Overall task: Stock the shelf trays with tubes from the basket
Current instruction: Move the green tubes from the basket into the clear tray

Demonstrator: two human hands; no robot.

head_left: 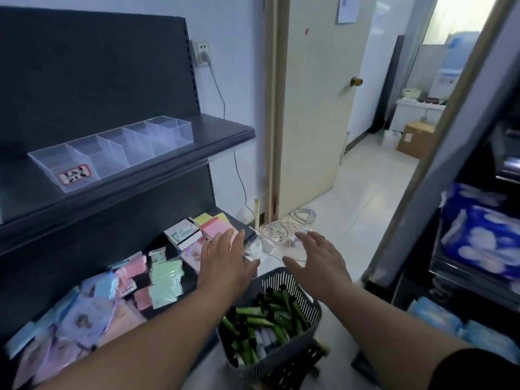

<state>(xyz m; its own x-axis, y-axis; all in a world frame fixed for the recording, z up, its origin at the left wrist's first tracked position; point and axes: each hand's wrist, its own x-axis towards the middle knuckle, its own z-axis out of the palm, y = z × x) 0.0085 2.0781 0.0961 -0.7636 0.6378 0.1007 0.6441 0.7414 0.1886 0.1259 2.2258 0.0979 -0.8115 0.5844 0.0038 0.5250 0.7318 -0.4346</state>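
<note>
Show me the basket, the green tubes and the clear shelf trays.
basket [277, 281], head view, far mesh wall.
green tubes [253, 320], head view, middle of the pile.
clear shelf trays [112, 147], head view, a middle compartment.

We read no text anywhere. Red-bordered sticker [74, 173] on front of clear tray [118, 144], left middle of frame: black marks, too blurred. White notice [346, 8] on door [315, 108], top right of centre: print too small. Small boxes [183, 235] on lower shelf [235, 218], centre: printing smeared, illegible.
</note>
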